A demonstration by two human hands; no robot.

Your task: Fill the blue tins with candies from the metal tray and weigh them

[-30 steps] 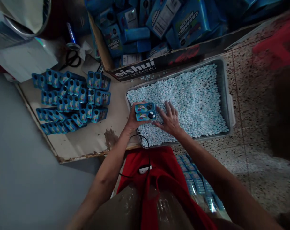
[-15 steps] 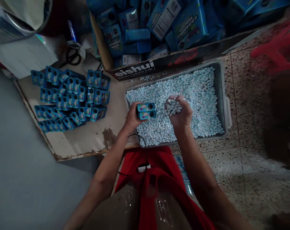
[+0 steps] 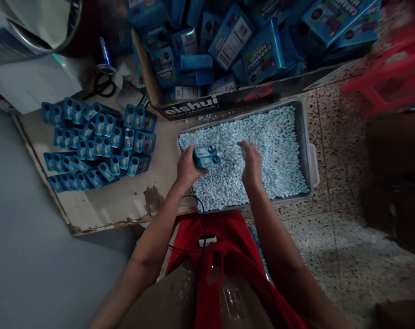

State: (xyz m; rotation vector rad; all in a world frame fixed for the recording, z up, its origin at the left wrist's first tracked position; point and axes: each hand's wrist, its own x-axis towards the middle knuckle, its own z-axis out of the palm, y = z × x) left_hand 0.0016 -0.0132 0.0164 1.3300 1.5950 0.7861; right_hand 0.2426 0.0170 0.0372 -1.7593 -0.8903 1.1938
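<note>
My left hand [image 3: 188,165] is closed around two small blue candy boxes [image 3: 206,157], held side by side over the left part of a metal tray [image 3: 302,137]. Dark round openings show on the ends of the boxes. Pale blue and white candies [image 3: 275,151] cover the tray's bottom. Over the middle of them is my right hand [image 3: 252,163], turned on its side with a finger stretched towards the boxes. Its palm faces away, and no candies are visible in it.
Rows of similar small boxes [image 3: 99,141] stand on the table [image 3: 125,201] to the left. Behind the tray, a cardboard carton [image 3: 193,107] is heaped with larger blue packages [image 3: 262,55]. Scissors [image 3: 104,84] and a can [image 3: 105,57] lie at the back left; a red stool [image 3: 381,77] stands right.
My right hand, cupped palm-up around a heap of candies before, has turned over sideways, and the heap no longer shows. The left hand still holds both boxes, now slightly tilted.
</note>
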